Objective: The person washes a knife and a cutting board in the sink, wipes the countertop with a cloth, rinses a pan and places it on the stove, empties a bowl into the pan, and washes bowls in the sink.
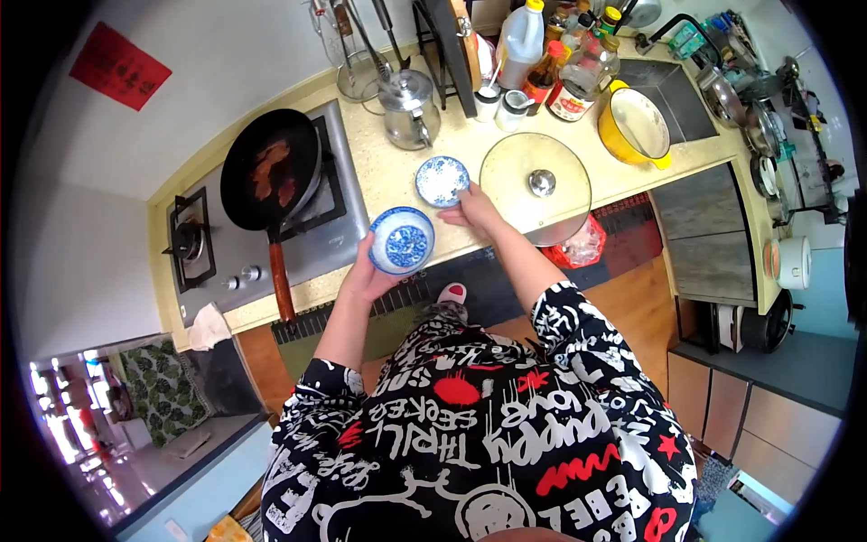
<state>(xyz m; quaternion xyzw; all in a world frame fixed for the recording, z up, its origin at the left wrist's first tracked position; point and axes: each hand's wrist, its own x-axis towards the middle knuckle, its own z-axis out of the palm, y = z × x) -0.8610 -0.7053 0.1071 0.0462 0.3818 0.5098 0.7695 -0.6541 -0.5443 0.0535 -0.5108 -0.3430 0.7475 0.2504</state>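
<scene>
My left hand [365, 275] grips a blue-and-white bowl [402, 241] by its left side, over the counter's front edge. The bowl is tilted, its blue patterned face turned up toward me. At the rim of a small blue-and-white dish [442, 182] is my right hand [474, 213], with the thumb side against the dish and the other fingers stretched out below it. Whether the dish rests on the counter or is slightly lifted is hard to see. Just right of it lies a glass lid [536, 182] with a round metal knob.
A black frying pan [271, 170] holding brownish pieces of food sits on the gas stove [334, 237], its wooden handle toward me. A metal kettle [409, 109] stands behind the dish. Sauce bottles [544, 77], a yellow pot [634, 126] and a sink [682, 99] are at the right.
</scene>
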